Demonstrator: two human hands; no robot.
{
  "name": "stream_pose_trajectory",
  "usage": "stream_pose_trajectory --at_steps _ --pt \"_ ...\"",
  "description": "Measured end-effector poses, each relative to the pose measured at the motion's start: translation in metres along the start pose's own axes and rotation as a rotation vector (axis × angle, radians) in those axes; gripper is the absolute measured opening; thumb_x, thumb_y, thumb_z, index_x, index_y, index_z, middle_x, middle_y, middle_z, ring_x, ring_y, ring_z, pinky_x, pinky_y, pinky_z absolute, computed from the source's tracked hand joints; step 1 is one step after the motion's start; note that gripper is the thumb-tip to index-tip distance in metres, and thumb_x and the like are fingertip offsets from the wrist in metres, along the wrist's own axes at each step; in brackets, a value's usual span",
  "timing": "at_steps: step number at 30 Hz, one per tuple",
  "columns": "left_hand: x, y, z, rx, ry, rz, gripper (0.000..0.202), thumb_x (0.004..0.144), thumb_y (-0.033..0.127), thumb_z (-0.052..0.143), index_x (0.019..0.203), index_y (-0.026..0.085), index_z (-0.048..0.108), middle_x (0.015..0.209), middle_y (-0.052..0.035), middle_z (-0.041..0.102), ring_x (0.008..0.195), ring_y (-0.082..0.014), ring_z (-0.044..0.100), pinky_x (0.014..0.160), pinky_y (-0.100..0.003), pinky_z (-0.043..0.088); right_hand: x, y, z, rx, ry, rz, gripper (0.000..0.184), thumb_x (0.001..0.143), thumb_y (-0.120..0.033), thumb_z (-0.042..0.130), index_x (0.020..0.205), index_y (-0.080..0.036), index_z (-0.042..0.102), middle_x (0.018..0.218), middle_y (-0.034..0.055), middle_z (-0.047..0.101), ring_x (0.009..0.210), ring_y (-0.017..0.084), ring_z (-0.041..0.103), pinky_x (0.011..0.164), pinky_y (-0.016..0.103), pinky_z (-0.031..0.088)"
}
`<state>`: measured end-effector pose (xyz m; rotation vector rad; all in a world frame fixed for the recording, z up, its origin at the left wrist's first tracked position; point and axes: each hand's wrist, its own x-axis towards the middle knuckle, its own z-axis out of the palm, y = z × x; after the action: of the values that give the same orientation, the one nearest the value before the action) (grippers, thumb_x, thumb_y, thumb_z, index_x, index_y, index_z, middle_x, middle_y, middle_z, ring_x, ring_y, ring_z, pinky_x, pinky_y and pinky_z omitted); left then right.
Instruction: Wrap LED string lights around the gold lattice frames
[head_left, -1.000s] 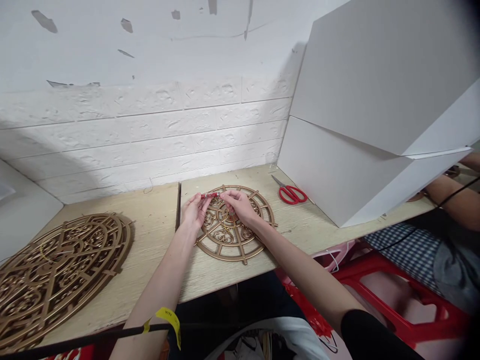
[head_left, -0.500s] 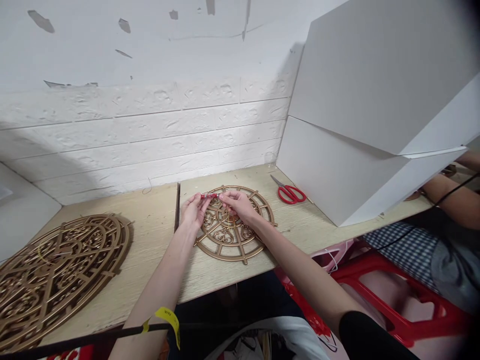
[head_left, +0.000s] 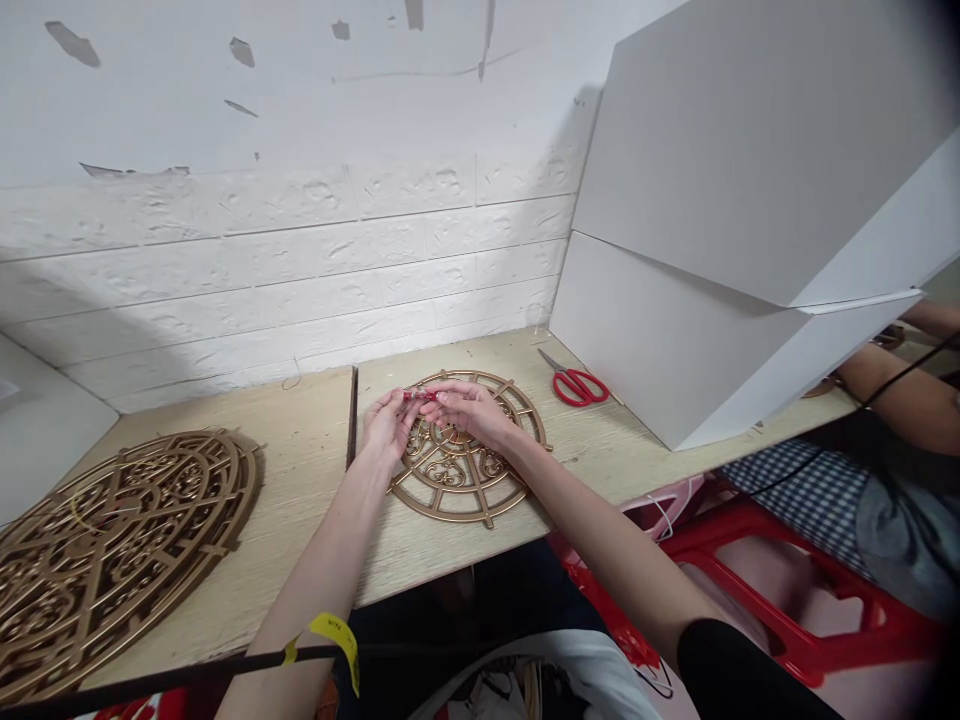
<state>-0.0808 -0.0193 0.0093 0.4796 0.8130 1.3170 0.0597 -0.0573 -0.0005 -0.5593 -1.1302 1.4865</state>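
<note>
Wooden bench [head_left: 420, 560]: my left hand [head_left: 386, 425] and right hand [head_left: 469, 412] pinch a small red piece [head_left: 418, 395] over the gold disc [head_left: 469, 465]. I judge it light, thin, slippery; grip at ends.

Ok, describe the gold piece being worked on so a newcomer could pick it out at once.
Find the pale wooden bench along the white brick wall. Just right of its seam lies a single round gold lattice disc, under the left hand and right hand. The stack of gold discs at far left is untouched.
</note>
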Motion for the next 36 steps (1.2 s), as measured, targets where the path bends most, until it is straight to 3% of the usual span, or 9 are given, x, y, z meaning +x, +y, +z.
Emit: stream_pose_trajectory --at_steps 5,16,26,36 --pt "-0.0011 -0.0011 0.0003 0.009 -0.021 0.026 0.021 0.083 0.002 0.050 0.066 0.012 0.058 0.062 -0.0047 0.065 0.055 -0.0104 0.062 0.066 -0.023 0.053 -0.0016 0.0007 0.0013 -0.019 0.034 -0.012 0.031 0.069 -0.032 0.076 0.093 -0.014 0.069 0.078 0.0066 0.072 0.073 0.016 0.069 0.071 0.029 0.053" --pt "-0.0009 -0.0007 0.0035 0.011 -0.007 -0.042 0.021 0.085 0.003 0.048 0.068 0.009 0.058 0.061 -0.0057 0.064 0.054 -0.0101 0.059 0.057 -0.019 0.049 -0.0001 0.0031 -0.0010 0.013 -0.060 -0.068 0.030 0.075 -0.029 0.072 0.102 -0.016 0.068 0.086 0.0069 0.073 0.078 0.016 0.069 0.074 0.028 0.054" --pt "0.0029 -0.0025 -0.0022 -0.040 -0.045 -0.031 0.020 0.081 -0.001 0.051 0.067 0.011 0.059 0.063 -0.0040 0.063 0.058 -0.0105 0.061 0.065 -0.022 0.051 0.0000 0.0061 -0.0065 -0.032 0.024 -0.038 0.029 0.071 -0.026 0.073 0.098 -0.015 0.070 0.084 0.0066 0.073 0.067 0.016 0.068 0.062 0.025 0.053" --pt "0.0011 -0.0020 0.0020 -0.008 -0.021 -0.037 0.021 0.083 0.000 0.049 0.067 0.009 0.058 0.061 -0.0063 0.064 0.057 -0.0110 0.062 0.066 -0.022 0.051 0.0013 0.0061 -0.0043 -0.027 -0.013 -0.097 0.023 0.075 -0.026 0.069 0.095 -0.015 0.070 0.082 0.0070 0.073 0.069 0.016 0.069 0.065 0.027 0.053"
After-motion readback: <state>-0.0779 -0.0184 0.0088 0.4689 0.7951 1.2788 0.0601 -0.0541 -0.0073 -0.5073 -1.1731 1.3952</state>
